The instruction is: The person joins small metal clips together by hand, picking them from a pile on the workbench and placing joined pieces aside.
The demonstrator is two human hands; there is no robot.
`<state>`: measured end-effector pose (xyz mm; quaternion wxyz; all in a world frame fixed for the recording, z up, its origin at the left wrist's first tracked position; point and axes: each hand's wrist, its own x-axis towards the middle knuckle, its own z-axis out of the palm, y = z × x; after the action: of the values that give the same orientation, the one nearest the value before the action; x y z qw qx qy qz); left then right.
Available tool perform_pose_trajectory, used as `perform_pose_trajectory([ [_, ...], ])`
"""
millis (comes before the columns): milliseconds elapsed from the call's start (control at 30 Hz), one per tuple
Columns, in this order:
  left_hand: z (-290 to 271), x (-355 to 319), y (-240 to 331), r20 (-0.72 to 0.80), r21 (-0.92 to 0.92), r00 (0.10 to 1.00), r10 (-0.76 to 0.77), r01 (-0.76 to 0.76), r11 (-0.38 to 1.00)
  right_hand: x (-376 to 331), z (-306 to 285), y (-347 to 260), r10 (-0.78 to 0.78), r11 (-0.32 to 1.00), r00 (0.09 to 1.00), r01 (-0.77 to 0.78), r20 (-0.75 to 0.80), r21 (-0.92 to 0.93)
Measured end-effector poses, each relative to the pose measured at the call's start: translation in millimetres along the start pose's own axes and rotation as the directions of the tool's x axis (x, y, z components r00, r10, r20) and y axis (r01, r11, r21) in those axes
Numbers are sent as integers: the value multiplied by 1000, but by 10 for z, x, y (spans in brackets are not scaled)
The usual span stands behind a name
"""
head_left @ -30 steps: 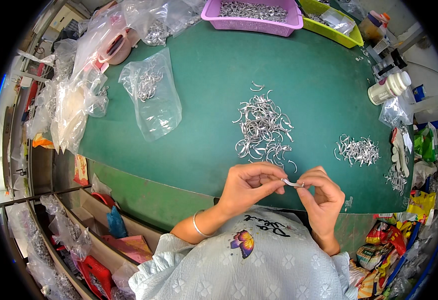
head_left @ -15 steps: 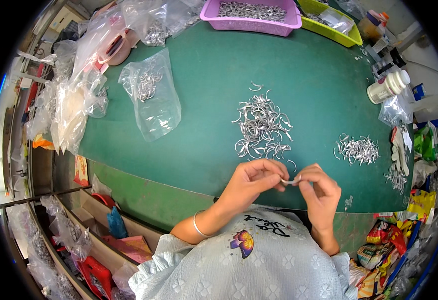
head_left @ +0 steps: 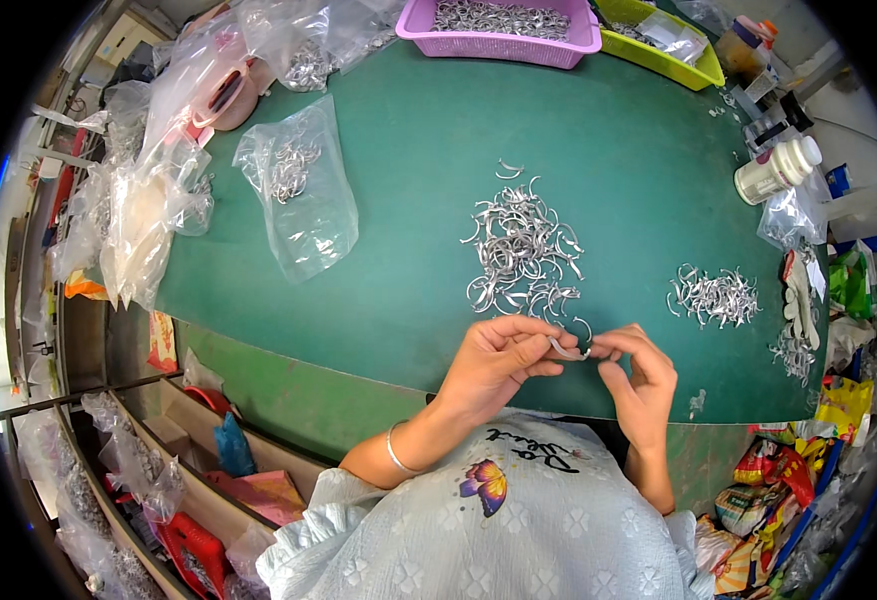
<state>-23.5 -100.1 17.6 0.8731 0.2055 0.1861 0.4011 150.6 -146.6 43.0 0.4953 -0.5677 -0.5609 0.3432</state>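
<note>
Over the table's near edge, my left hand [head_left: 503, 362] pinches a thin curved silver metal piece [head_left: 564, 350] between thumb and fingers. The piece slants toward my right hand [head_left: 640, 378], whose bent fingertips close at its right end; their exact contact is too small to make out. Just beyond my hands lies a large loose pile of similar curved metal pieces [head_left: 523, 250], one or two of them set apart at its far end. To the right is a smaller pile of silver pieces [head_left: 715, 297].
A clear plastic bag [head_left: 303, 220] holding metal pieces lies left on the green table [head_left: 408, 150]. At the back stand a purple basket [head_left: 498, 45] of metal parts and a yellow-green basket [head_left: 673, 65]. A white bottle [head_left: 778, 170] and a glove [head_left: 798, 305] sit along the right edge.
The curved metal piece has turned in my fingers and now slants downward to the right. My right thumb and fingers have spread slightly and shifted a little left.
</note>
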Motion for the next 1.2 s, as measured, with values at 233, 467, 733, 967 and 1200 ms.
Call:
perform_pose_trajectory([
  [233, 19, 6, -31, 116, -121, 992, -56, 70, 990, 57, 86, -317, -294, 956, 955, 293, -36, -31],
  [467, 111, -24, 43, 36, -135, 992, -122, 126, 983, 42, 88, -248, -265, 964, 963, 264, -44, -32],
  [733, 122, -36, 72, 21, -166, 987, -157, 158, 973, 52, 36, -114, -112, 982, 992, 102, -55, -160],
  [967, 144, -45, 80, -4, -146, 990, -144, 142, 979, 21, 13, -18, -46, 966, 999, 41, -15, -255],
  [1200, 303, 17, 29, 30, 47, 998, -52, 51, 998, 13, -9, -386, -326, 944, 941, 320, -85, -79],
])
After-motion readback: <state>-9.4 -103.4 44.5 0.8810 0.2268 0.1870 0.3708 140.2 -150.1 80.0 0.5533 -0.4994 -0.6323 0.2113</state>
